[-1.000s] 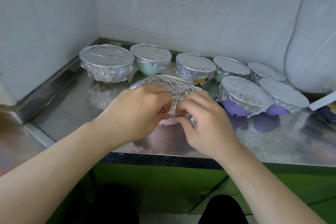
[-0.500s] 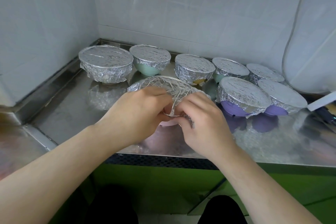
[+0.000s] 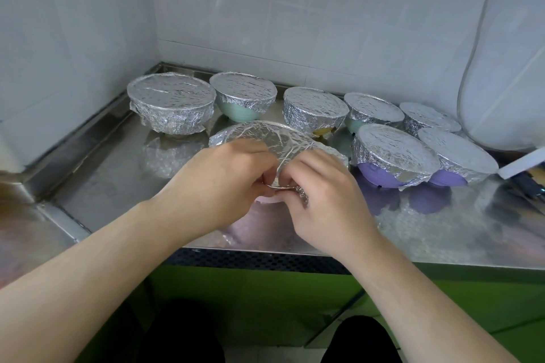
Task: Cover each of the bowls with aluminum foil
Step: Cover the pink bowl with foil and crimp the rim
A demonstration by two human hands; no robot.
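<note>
A pink bowl [image 3: 269,200] stands near the counter's front edge, mostly hidden, with a crinkled foil sheet [image 3: 265,137] over its top. My left hand [image 3: 224,183] and my right hand [image 3: 321,194] meet at the bowl's near rim, fingers curled, pinching the foil edge there. Behind stand several foil-covered bowls: a fully wrapped one [image 3: 171,103] at far left, a green one [image 3: 243,97], one showing yellow [image 3: 314,107], and two purple ones [image 3: 393,153] [image 3: 455,153] on the right.
The steel counter [image 3: 118,174] has a raised lip on the left and tiled walls [image 3: 295,23] behind and to the left. A white appliance [image 3: 507,68] with a cord stands at back right. Dark tools [image 3: 530,186] lie at the right edge.
Both hands stayed at the near rim, their fingers working the foil edge slightly tighter. The bowls have not moved.
</note>
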